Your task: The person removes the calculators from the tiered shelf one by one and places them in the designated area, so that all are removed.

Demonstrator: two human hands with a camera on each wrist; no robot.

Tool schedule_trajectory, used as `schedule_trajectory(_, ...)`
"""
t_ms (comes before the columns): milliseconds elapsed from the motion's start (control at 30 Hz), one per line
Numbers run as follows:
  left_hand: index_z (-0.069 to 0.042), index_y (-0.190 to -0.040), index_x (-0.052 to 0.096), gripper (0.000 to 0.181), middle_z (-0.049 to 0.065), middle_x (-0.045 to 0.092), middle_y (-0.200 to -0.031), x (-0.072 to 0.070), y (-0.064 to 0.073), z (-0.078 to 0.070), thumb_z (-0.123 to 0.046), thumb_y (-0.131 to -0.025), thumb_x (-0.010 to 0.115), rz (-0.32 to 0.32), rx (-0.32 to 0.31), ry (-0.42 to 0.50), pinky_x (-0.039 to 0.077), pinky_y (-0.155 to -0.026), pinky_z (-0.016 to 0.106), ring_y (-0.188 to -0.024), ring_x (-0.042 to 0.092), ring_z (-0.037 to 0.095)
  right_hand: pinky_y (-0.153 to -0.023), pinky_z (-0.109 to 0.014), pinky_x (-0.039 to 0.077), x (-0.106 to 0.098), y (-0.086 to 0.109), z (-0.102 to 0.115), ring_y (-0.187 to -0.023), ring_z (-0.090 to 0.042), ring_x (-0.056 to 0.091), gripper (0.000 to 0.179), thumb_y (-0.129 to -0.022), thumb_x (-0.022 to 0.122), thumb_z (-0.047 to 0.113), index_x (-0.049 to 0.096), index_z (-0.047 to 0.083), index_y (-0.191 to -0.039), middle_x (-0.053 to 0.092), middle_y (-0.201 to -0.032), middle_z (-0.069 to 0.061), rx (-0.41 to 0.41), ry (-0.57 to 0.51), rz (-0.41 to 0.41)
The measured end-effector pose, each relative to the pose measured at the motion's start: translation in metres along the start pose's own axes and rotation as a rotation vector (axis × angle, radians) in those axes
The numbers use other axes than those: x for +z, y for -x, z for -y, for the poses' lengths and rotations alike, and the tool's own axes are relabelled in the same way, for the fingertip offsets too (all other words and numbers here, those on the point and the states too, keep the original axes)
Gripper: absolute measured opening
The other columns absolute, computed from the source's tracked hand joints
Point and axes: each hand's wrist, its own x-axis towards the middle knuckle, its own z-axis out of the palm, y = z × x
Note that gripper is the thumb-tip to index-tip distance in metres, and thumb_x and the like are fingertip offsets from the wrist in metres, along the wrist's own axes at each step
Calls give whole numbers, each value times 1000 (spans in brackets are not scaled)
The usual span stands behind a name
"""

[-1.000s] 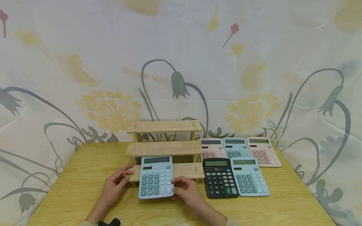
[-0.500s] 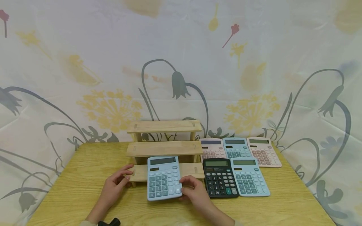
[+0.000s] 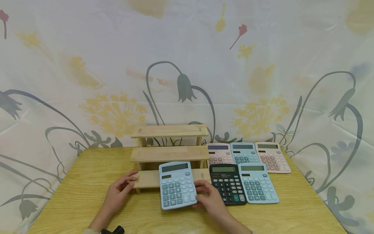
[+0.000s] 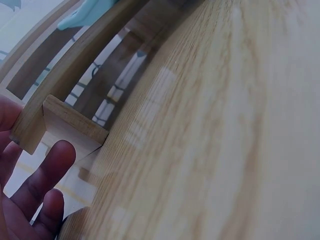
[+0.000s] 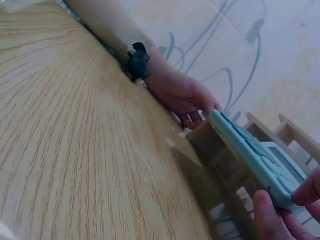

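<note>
A light blue calculator (image 3: 177, 185) is in my right hand (image 3: 208, 198), pinched at its lower right edge between thumb and fingers. It leans in front of the lowest step of a three-step wooden stand (image 3: 169, 153), with its keys and display facing up. In the right wrist view, the calculator (image 5: 252, 152) shows edge-on, raised above the table. My left hand (image 3: 118, 191) holds the left end of the stand's lowest step. The left wrist view shows fingers (image 4: 52, 167) around that step's end (image 4: 30, 127), the lower ones off the wood.
Right of the stand, a black calculator (image 3: 226, 185) and another light blue calculator (image 3: 257, 183) lie side by side. Behind them lie a pink calculator (image 3: 219, 154), a blue one (image 3: 243, 152) and another pink one (image 3: 273, 157). A floral cloth (image 3: 187, 48) hangs behind the table (image 3: 73, 198).
My right hand has carried the light blue calculator rightward along the lowest step and slightly toward me, turning it a little. My left hand has stayed at the stand's left end.
</note>
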Motion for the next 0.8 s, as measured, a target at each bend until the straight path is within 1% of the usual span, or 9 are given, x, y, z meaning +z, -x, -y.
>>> schedule_trajectory(133,7,-110,66,15,17,59,-136,0,0,1,2,-98,57,-1,9,5,57,-64,32,-83,68,12,-76,-43,57,-5,2,2,-91,-23,65,49,-88,55,-7,46,-7,-136,62,-115,-17,6,13,-9)
schedule_trajectory(367,6,-110,67,15,21,58,-136,1,0,0,2,-98,57,-8,11,-12,56,-63,32,-81,68,13,-74,-41,57,-14,6,2,-89,-23,66,51,-85,55,-6,46,-9,-135,63,-113,-18,-7,44,-24)
schedule_trajectory(567,5,-109,68,15,20,58,-135,2,1,-1,2,-98,58,-20,3,-23,56,-62,32,-77,68,14,-76,-41,56,-24,10,3,-92,-24,64,52,-87,54,-5,46,-6,-138,62,-116,-18,38,49,-44)
schedule_trajectory(800,5,-109,68,15,19,59,-136,2,0,-2,1,-98,58,-20,-2,-23,56,-62,32,-78,67,14,-76,-41,56,-37,16,7,-92,-24,63,50,-88,54,-4,47,-4,-138,63,-115,-18,67,100,-98)
